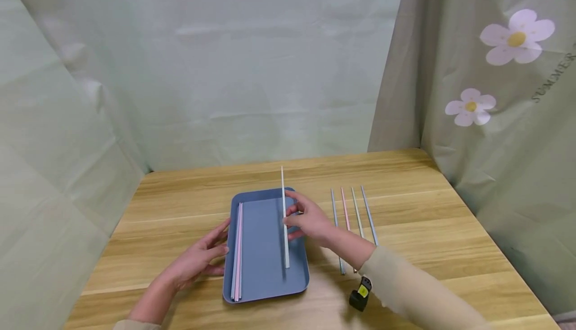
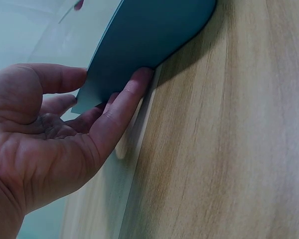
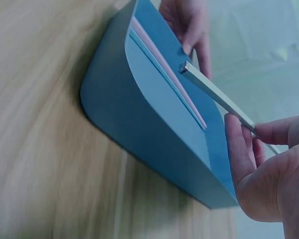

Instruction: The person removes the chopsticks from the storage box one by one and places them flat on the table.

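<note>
Over the right part of the blue-grey tray [image 1: 262, 240], my right hand [image 1: 311, 221] pinches a pale green chopstick [image 1: 286, 250] between thumb and fingers. In the right wrist view the chopstick [image 3: 214, 93] is tilted, its thick square end raised above the tray. Along the tray's left wall lie several pink and blue chopsticks [image 1: 238, 255] side by side. My left hand [image 1: 193, 261] touches the outside of that wall; in the left wrist view its extended fingers [image 2: 122, 112] lie against the tray's side, down near the table.
Right of the tray, a blue chopstick [image 1: 334, 207], a pink one [image 1: 345, 209], a pale green one [image 1: 357, 210] and another blue one [image 1: 369, 215] lie on the wooden table [image 1: 180, 205]. My right forearm overlaps their near ends. A black strap piece with a yellow label [image 1: 360, 295] shows beneath the right sleeve.
</note>
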`<act>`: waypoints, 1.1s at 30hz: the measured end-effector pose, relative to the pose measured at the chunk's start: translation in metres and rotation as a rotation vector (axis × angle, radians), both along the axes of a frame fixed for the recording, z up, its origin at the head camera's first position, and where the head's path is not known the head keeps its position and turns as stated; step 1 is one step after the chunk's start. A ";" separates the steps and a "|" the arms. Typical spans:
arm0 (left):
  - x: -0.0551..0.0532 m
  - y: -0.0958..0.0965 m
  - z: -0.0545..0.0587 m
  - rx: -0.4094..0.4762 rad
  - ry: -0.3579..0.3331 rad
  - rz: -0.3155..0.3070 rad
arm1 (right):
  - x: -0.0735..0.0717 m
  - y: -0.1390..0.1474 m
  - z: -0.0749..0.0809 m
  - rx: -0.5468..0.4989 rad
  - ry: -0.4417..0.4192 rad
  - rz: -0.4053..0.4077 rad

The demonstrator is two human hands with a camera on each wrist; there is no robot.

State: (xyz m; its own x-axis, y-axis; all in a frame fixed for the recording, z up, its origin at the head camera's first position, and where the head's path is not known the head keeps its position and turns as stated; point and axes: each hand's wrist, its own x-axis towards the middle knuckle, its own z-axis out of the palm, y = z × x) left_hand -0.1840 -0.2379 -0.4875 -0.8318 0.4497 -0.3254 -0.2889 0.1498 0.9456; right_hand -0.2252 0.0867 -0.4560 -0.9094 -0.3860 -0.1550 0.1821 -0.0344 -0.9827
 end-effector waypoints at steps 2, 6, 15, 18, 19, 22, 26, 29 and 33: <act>0.000 0.000 0.000 0.002 0.000 -0.002 | -0.001 0.011 0.002 -0.003 -0.001 -0.001; 0.000 0.001 0.000 0.004 -0.002 -0.003 | -0.002 0.034 0.005 0.005 -0.005 -0.008; 0.000 0.002 0.001 0.002 0.000 -0.002 | -0.006 0.102 0.009 0.076 0.023 -0.039; 0.000 0.001 0.001 0.001 0.002 -0.004 | -0.008 0.128 0.010 0.110 0.018 -0.064; 0.000 0.001 0.001 0.000 0.001 -0.004 | -0.008 0.137 0.010 0.121 0.015 -0.074; 0.000 0.001 0.001 -0.006 -0.009 0.002 | -0.007 0.161 0.009 0.135 -0.006 -0.110; 0.000 0.001 0.001 -0.012 -0.020 0.002 | -0.005 0.189 0.007 0.139 -0.039 -0.136; 0.000 0.002 0.001 -0.015 -0.022 0.008 | -0.004 0.207 0.005 0.161 -0.047 -0.138; -0.001 0.002 0.000 -0.025 -0.031 0.024 | -0.003 0.224 0.002 0.215 -0.052 -0.119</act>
State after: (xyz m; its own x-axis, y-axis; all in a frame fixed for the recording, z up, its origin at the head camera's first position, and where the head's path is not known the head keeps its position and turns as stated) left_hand -0.1847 -0.2362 -0.4871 -0.8319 0.4208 -0.3618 -0.3216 0.1658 0.9323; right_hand -0.2284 0.3103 -0.4545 -0.9351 -0.2301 -0.2696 0.2396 0.1503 -0.9592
